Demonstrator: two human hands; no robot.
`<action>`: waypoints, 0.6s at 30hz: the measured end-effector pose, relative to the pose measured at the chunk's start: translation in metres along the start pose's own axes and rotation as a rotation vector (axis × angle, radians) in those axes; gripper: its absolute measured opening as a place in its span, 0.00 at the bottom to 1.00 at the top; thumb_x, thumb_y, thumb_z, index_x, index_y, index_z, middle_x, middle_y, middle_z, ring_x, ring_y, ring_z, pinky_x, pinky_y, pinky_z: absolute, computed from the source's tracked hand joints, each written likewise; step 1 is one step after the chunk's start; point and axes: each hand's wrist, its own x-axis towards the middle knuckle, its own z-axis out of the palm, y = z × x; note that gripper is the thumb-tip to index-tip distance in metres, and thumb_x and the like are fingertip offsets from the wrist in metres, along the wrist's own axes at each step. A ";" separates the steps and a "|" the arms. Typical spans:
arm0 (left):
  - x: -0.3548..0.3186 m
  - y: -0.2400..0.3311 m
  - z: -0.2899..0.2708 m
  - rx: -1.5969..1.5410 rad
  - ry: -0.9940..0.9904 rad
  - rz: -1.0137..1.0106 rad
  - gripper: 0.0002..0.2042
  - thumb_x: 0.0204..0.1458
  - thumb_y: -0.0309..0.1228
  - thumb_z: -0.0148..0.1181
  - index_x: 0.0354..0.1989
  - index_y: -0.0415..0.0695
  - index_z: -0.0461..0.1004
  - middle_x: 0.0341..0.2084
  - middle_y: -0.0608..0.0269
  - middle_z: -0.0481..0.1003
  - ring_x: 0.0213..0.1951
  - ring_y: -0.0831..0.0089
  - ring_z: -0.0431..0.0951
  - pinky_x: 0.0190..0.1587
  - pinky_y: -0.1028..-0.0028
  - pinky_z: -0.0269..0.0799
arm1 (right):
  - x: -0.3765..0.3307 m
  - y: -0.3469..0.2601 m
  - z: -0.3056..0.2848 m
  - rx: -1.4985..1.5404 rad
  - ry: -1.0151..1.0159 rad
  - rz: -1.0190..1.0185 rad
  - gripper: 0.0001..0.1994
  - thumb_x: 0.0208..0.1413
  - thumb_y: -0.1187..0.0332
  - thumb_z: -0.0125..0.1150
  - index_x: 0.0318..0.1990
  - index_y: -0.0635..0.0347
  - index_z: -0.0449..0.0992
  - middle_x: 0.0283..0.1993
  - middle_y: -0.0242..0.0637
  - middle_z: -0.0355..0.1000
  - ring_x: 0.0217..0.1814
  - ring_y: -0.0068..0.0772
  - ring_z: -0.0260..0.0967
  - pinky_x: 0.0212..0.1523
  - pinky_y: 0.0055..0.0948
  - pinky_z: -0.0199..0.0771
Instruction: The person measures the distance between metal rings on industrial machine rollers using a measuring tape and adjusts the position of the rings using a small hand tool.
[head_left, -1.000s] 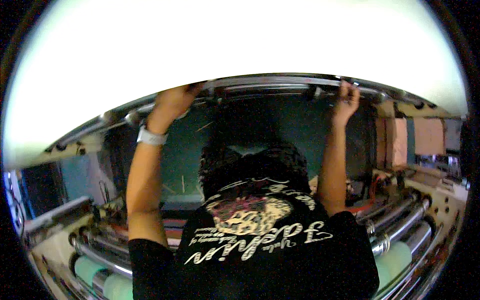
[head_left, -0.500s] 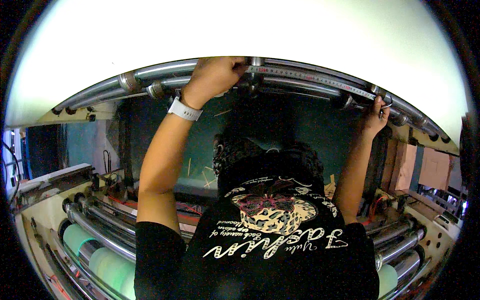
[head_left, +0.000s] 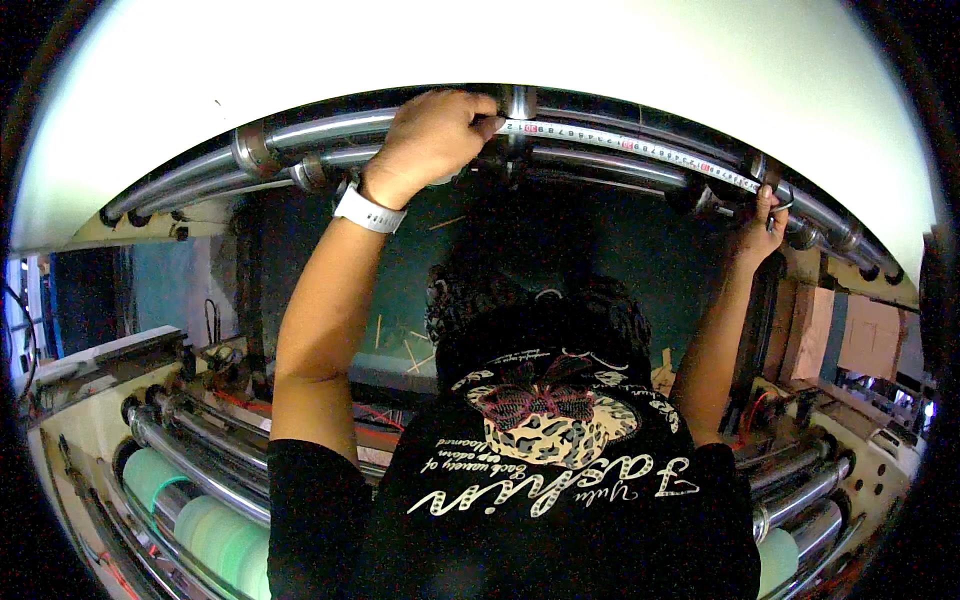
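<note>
a: grip first: the left hand [head_left: 432,135] is pinched shut on one end of the tape measure [head_left: 640,148], thumb and fingers pressing it against the upper steel roller [head_left: 320,128] beside a metal collar [head_left: 518,102].

b: and the other grip?

a: the right hand [head_left: 757,222] is curled closed on the far end of the tape, low at the roller's right end, next to a second collar [head_left: 756,168].

b: which way does the tape lie?

a: its long axis runs along the roller, from the left hand out to the right hand. it looks pulled taut between the two, with no slack showing. each hand holds its own end, so neither is nearer the middle of the span.

b: how does the tape look?

a: a thin pale strip with dark graduations and small red marks, lying flat on the shiny bar.

b: anything else in shot?

a: a white wristwatch [head_left: 368,210] on the left wrist, a black printed shirt [head_left: 540,480], and lower rollers with pale green sleeves [head_left: 190,500] at the bottom left of the machine.
</note>
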 end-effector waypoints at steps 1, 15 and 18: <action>-0.001 0.000 0.001 -0.015 0.010 -0.003 0.08 0.49 0.37 0.51 0.30 0.48 0.75 0.24 0.53 0.74 0.31 0.53 0.74 0.35 0.59 0.69 | -0.002 0.000 0.000 -0.021 0.000 0.012 0.08 0.51 0.68 0.60 0.25 0.54 0.68 0.23 0.26 0.66 0.24 0.16 0.60 0.24 0.16 0.60; 0.000 0.013 -0.007 0.006 0.000 -0.049 0.10 0.48 0.36 0.57 0.32 0.43 0.75 0.26 0.49 0.74 0.29 0.54 0.75 0.33 0.65 0.68 | -0.051 0.025 -0.014 0.129 0.144 0.531 0.17 0.50 0.54 0.60 0.37 0.56 0.68 0.33 0.31 0.67 0.30 0.22 0.62 0.30 0.22 0.62; 0.001 0.002 0.001 0.007 0.043 -0.018 0.08 0.48 0.34 0.57 0.29 0.43 0.74 0.21 0.50 0.72 0.24 0.56 0.72 0.29 0.66 0.67 | -0.054 0.015 0.005 0.313 0.033 0.709 0.18 0.51 0.48 0.56 0.33 0.54 0.67 0.24 0.31 0.69 0.14 0.20 0.58 0.09 0.20 0.54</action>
